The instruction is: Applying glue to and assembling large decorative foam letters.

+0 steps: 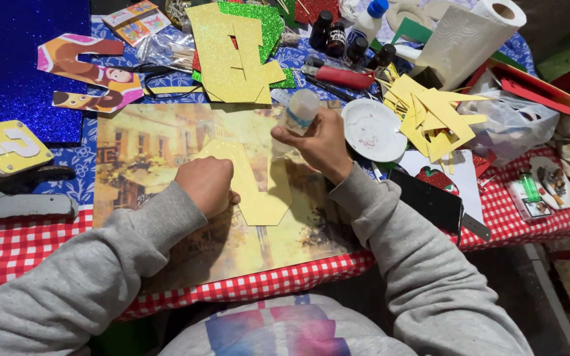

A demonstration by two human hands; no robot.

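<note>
- Currently gluing step, by the look: right hand [321, 142] is clenched around a small translucent glue bottle with a blue band [296, 113], tipped nozzle-down over the flat yellow foam cut-out shape [258, 188].
- Left hand [207, 184] is curled into a loose fist, knuckles pressing the cut-out's left edge flat; it grips nothing.
- Cut-out lies directly under both sets of fingers, on a printed street-scene placemat [146, 145].
- Next move, as I judge it: run the nozzle along the shape's edge with light squeeze pressure, left hand pinning so the foam doesn't slide.
- Just right of the right-hand fingers: white round plastic lid [372, 130]; beyond it a heap of yellow foam offcuts [433, 118]. Tight on that side.
- Ahead of the fingers: yellow glitter foam pieces [235, 56] over green glitter sheet [262, 20], dark small paint bottles [338, 36], red-handled tool [344, 78].
- Left of the left fist: open placemat, then a yellow question-mark block cut-out [4, 145]. Best free room is there and toward the body.
- Near table edge with red checked cloth [278, 280] sits close under the forearms.
</note>
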